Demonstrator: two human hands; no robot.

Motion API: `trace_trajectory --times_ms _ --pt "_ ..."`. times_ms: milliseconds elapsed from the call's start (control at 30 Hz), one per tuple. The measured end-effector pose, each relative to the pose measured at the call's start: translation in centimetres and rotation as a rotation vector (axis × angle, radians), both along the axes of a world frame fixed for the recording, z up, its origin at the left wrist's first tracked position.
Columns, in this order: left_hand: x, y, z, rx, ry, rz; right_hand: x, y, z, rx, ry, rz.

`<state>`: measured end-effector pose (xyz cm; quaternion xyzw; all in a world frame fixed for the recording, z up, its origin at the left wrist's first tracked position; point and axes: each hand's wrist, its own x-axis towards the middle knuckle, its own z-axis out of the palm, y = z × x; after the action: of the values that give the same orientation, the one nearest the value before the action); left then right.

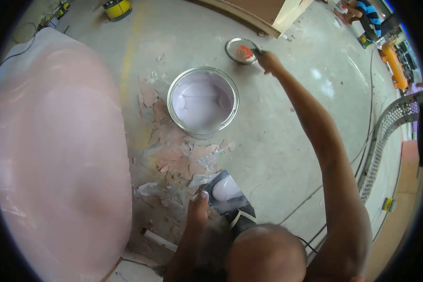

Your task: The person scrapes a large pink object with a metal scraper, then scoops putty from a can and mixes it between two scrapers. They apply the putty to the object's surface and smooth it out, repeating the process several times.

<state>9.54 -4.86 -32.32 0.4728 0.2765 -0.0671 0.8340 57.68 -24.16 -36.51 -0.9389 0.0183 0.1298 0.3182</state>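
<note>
Head view: right hand [270, 63] beside lid [235, 47]; yellow tub label [113, 5] illegible

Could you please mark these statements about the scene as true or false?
1. The large can is open. True.
2. The right hand is inside the large can. False: it is by the small round lid.
3. The left hand is at the dark board, which carries a pale lump. True.
4. The big pink form is blue. False: it is pale pink.
5. Flakes lie on the floor near the large can. True.
</note>
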Motion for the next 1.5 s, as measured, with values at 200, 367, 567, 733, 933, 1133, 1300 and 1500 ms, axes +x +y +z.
trace_trajectory --times_ms 200,367,567,733,933,1133,1300,1500 --pt "0.5 -0.6 -0.4 0.12 0.089 -0.052 9.2 2.9 -0.9 -0.182 -0.002 0.127" --pt "-0.2 -0.1 -1.6 0.055 0.135 -0.098 8.4 5.5 1.4 -0.463 0.038 0.206" --pt "-0.4 -0.3 -1.8 -0.004 0.193 -0.001 9.9 6.6 -1.3 -0.486 0.075 0.227" --pt "0.1 -0.1 -1.5 -0.022 0.188 0.009 9.0 7.2 -2.3 -0.544 -0.136 0.313" --pt "-0.8 -0.2 -2.2 0.031 0.204 0.027 10.8 4.1 -1.8 -0.532 -0.091 0.503" --pt "-2.0 -0.1 -2.9 -0.074 0.227 0.104 7.7 2.0 2.3 -0.124 0.094 0.218" --pt "-2.2 0.4 -3.0 -0.11 0.182 0.098 7.6 1.9 1.4 0.041 0.274 -0.04" --pt "-1.9 0.0 -2.0 -0.122 0.198 0.089 7.9 4.6 -0.5 -0.066 0.303 -0.094"
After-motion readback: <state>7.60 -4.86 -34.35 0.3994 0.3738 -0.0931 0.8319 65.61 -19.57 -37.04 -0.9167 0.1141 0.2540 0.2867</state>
